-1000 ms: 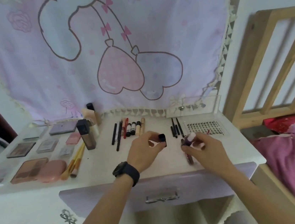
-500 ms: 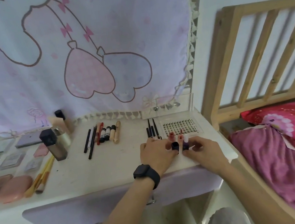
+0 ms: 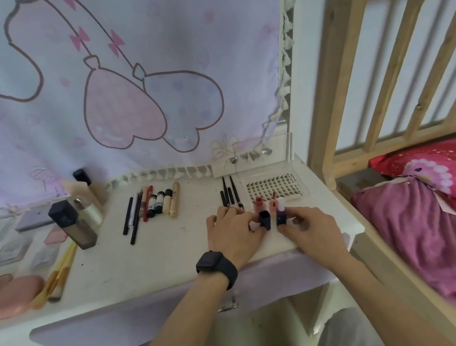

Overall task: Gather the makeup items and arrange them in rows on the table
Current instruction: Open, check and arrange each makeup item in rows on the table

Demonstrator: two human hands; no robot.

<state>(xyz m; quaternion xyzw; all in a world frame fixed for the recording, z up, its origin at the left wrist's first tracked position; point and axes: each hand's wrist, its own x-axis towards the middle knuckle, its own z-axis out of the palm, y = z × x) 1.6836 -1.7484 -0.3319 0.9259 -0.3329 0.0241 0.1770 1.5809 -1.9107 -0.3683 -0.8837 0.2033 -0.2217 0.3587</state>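
Head view, centre-right of frame.

Left grip (image 3: 232,229): thumb + fingertips curled round a navy lipstick tube (image 3: 264,220), pinching it from its left side. Right grip (image 3: 312,227): fingers curled round a white-capped purple tube (image 3: 281,213), holding it from its right side. Neither grip is released.

Key relation: the 2 tubes sit side by side btwn the grips, just apart, w/ a narrow gap. Long axes look upright, roughly parallel. Can't tell if the bases touch the counter (image 3: 173,251); fingers hide them. The pair runs left-right across the frame. It sits just below 2 pink lip tubes (image 3: 259,202), which stand in front of the lash tray (image 3: 276,190). Black pencils (image 3: 229,194) lie just above my left knuckles, long axes pointing to the top of the frame.

Judgement: this is the placing step for a second short row, parallel to the pink one. Each tube is at its own grip's fingertips, so no cross-reach is needed. Next move prob. calls for seating both bases flat, then opening outward: left grip to frame left, right grip to frame right.

Risk: tall narrow tubes, close neighbours. A finger dragged inward could tip one into the other or into the pink tubes.
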